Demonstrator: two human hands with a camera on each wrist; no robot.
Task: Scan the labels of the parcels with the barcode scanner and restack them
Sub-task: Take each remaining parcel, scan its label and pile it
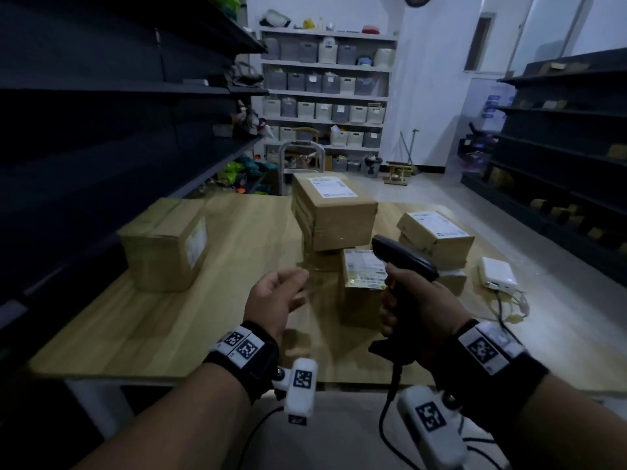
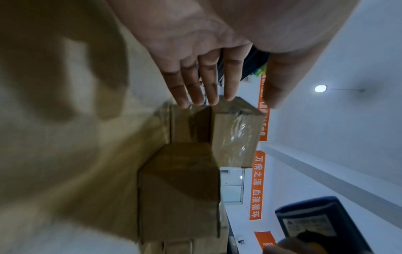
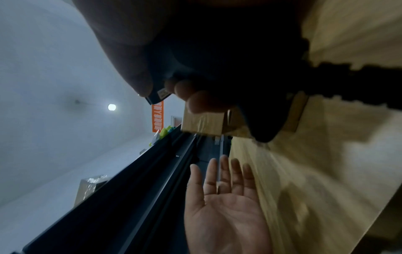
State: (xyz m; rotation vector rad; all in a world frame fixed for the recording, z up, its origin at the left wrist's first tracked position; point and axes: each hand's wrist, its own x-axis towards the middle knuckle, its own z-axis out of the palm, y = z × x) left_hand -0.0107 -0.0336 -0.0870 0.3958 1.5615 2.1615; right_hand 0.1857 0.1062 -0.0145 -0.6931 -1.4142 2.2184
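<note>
Scanner [image 1: 403, 262] sat gripped in the right hand [image 1: 420, 300] – left hand [image 1: 274, 296] hovered loose, holding nothing – both near the tabletop's [image 1: 101, 320] front edge, facing stacked parcels [image 1: 334, 215].

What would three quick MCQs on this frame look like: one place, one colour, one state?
1. Where does the lone box sit?
A. On the table's left side
B. On the right stack
C. On the floor

2. What colour is the scanner?
A. White
B. Black
C. Orange

3. How is the left hand?
A. Gripping a box
B. Holding the scanner
C. Open, holding nothing

Key:
1 A, it stands alone on the table, left of the middle stack.
2 B, its head and handle are black in the head view.
3 C, its fingers are straight and apart from the boxes, while the right hand grips the scanner.
</note>
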